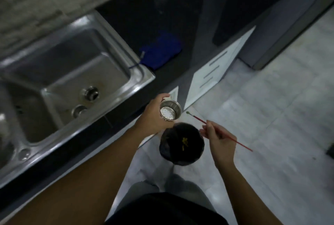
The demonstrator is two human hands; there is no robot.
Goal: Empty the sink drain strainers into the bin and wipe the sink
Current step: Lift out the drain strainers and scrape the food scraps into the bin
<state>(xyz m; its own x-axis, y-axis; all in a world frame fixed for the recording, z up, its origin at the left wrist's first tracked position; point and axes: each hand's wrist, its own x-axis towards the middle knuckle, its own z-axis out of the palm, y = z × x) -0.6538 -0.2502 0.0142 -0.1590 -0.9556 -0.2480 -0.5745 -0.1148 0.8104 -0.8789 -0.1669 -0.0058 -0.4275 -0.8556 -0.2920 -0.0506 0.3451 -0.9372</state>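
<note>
My left hand point(153, 114) grips a round steel drain strainer point(170, 110), held just above and to the left of a small black-lined bin point(181, 143) on the floor. The strainer's perforated bottom looks clean. Yellow scraps lie inside the bin. My right hand point(219, 140) pinches a thin red brush point(216, 130), its bristle tip pointing toward the strainer. The steel sink point(72, 73) fills the left side, with an open drain hole point(89, 93) and a second round fitting point(79, 110) in its basin.
A blue cloth point(160, 49) lies on the dark countertop point(153, 8) right of the sink. White cabinet doors point(215, 69) stand below the counter. Pale floor tiles point(271, 98) spread to the right. My legs are below the bin.
</note>
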